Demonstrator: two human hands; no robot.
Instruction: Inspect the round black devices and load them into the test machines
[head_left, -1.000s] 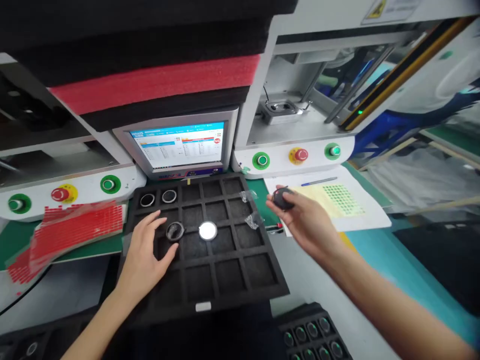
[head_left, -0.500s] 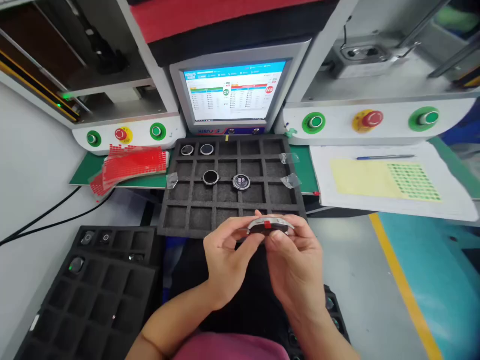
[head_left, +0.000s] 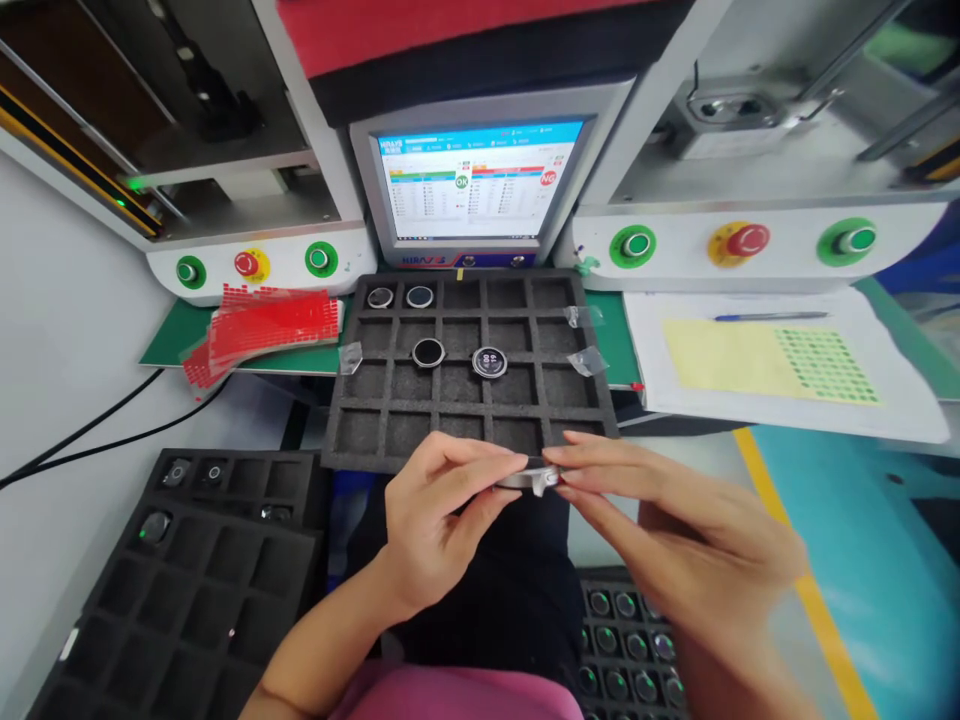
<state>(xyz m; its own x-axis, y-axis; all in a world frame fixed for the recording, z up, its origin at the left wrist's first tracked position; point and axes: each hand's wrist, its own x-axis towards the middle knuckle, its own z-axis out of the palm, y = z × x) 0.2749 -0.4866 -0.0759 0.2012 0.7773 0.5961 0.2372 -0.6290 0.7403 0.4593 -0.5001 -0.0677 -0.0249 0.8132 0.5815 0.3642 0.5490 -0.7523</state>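
Black foam makes up the compartment tray [head_left: 525,440] at the middle of the bench, and everything else is placed from it. Far to its left and nearer the person, a second black foam tray [head_left: 187,590] lies low, with a few small round parts in its back cells. Just left of the centre tray's back corner rests a red sticker sheet [head_left: 262,325]. Inside the centre tray, two rings sit in the back row at left, and a dark-faced watch case [head_left: 428,352] and a watch case with a lit dial [head_left: 489,362] sit side by side in the second row. Behind the tray stands a monitor [head_left: 480,185].

At the tray's near edge, the left hand [head_left: 431,520] pinches a small round metal watch case [head_left: 529,477] between thumb and fingertips, holding it edge-on just above the tray's front rim. The right hand [head_left: 675,520] meets it from the other side, fingers stretched out nearly flat and close together, their tips touching the case's right edge.

Right of the tray lies a white paper with a yellow sheet [head_left: 772,360] and a pen [head_left: 772,316].
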